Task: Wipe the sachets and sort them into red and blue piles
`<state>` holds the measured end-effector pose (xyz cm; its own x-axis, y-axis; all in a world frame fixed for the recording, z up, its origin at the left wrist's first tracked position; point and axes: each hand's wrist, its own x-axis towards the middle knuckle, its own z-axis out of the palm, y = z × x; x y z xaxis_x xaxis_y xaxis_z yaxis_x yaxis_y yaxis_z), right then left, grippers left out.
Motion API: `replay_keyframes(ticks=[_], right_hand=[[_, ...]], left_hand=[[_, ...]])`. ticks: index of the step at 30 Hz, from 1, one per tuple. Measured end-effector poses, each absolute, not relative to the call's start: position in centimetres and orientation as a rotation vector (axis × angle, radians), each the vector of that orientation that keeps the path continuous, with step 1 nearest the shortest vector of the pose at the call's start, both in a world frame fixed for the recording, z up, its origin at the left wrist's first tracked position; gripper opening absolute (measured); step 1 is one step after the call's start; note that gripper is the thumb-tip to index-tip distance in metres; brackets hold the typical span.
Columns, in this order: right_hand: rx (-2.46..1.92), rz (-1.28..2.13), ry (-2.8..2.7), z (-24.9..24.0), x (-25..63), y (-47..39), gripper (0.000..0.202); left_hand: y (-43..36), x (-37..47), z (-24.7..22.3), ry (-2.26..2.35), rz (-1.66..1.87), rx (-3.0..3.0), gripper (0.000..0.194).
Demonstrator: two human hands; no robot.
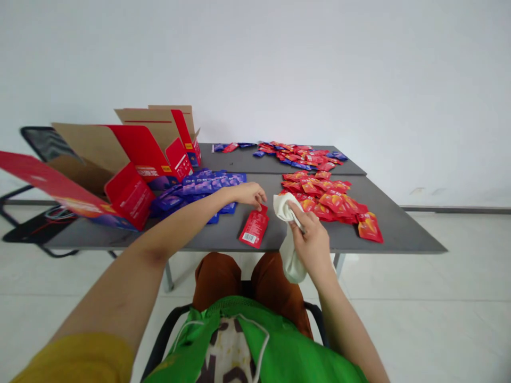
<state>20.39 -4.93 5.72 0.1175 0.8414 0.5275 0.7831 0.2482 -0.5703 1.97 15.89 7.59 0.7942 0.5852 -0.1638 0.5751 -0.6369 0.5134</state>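
Obliquely, the red pouch (254, 229) lies lengthwise, neck pointing away; the left hand (251, 194), half-curled, touches it, pinch unclear; the right hand (313, 239) clenches a white cloth (293, 260).

I make out the red pouch (254, 227) as smooth, slightly glossy plastic film, and the blue packets (207, 184) and red packets (319, 194) as creased, shiny film. The pale cloth (293, 260) looks soft and matt. I see boxes (85, 146) of cardboard, matt brown inside, smoothly printed outside. The grey surface (379, 223) looks smooth and matt; the floor (399, 276), faintly glossy.
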Motion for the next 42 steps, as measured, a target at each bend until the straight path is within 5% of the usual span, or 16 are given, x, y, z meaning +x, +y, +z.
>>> replay_keyframes(ticks=[3, 7, 11, 15, 21, 30, 42], right_hand=[[-1.497, 0.165, -1.665, 4.8, 19.7, -3.4, 0.053], [-1.49, 0.231, -1.578, 4.2, 20.1, -1.6, 0.045], [-1.408, 0.251, -1.575, 4.3, 21.0, -0.1, 0.044], [-1.343, 0.306, -1.593, 4.4, 20.6, 0.4, 0.055], [-1.333, 0.357, -1.569, 4.1, 20.1, -0.7, 0.065], [-1.353, 0.265, -1.918, 3.8, 15.7, -2.0, 0.033], [-1.887, 0.038, -2.207, 1.8, 14.4, 1.6, 0.026]], left_hand=[[14.2, 1.7, 6.6, 1.09, 0.482, 2.52, 0.064], [7.2, 0.8, 5.2, 1.552, 0.971, 2.398, 0.055], [-1.1, 1.6, 2.1, 1.639, 0.704, 2.494, 0.064], [-4.2, 2.6, -0.9, 1.634, 0.548, 2.583, 0.051], [-2.2, 0.1, -1.4, 1.714, 0.83, 2.343, 0.046], [2.0, -1.2, 0.6, 1.259, 0.994, 0.728, 0.02], [1.9, -1.1, 0.0, 1.158, 0.975, 0.654, 0.009]])
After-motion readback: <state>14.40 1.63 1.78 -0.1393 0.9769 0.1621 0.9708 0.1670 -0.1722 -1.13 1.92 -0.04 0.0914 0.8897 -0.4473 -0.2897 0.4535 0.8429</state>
